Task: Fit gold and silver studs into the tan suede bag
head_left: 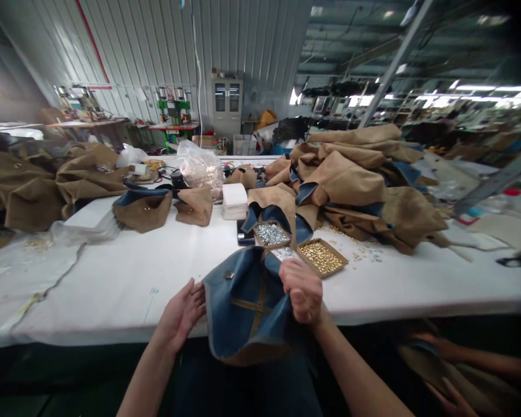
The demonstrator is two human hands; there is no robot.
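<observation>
Far left of the blue-lined bag [226, 318], a heap of brown bags [30, 191], too tangled to count, covers the counter [104, 284]. Nearer the bag come one stack of white sheets [93, 217] and, beyond the bag's left side, two brown pouches [143, 209]. Left of the bag, a broad bare stretch runs up to the counter's front edge. The left hand [184, 313] is loosely spread, fingers at the bag's left edge. The bag itself hangs at the counter's front edge, mouth open, one metal fastener [229, 275] showing inside. Behind it are one clear plastic bag [200, 168], one white block [234, 201] and one tray of silver studs [257, 234]. The right hand [301, 289] is clenched on the bag's right rim. Just right and behind lies one tray of gold studs [336, 269], before a large pile of brown pieces [342, 179]; bare counter lies right of the bag, in front of that pile. Far right and below, a co-worker's two hands [436, 346] touch brown material [429, 368].
</observation>
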